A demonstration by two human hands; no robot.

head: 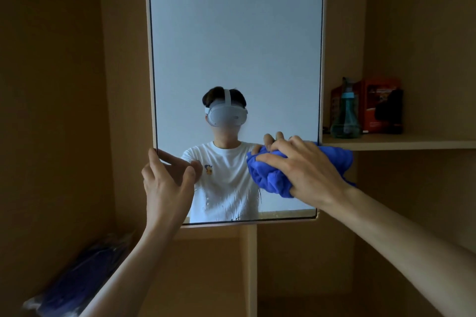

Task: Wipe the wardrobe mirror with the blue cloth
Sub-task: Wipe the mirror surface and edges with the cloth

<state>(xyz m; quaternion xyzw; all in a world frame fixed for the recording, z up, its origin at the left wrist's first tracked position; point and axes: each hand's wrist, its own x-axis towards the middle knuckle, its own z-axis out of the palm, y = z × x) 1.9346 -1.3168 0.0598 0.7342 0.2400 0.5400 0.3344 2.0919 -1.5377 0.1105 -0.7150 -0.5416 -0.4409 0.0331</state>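
Your right hand [304, 170] clutches the blue cloth [268, 177] against the mirror [231, 33], your left hand [167, 185] braces its edge with loose, spread fingers [153, 157], and if that brace slips the panel may swing and smear the droplets [231, 203].

The cloth [268, 177] under the right hand [304, 167] was bright blue, the bottle [345, 116] above that hand teal, the box [378, 105] beside it orange-red, and the bundle [77, 283] below the left hand [167, 183] dark blue.
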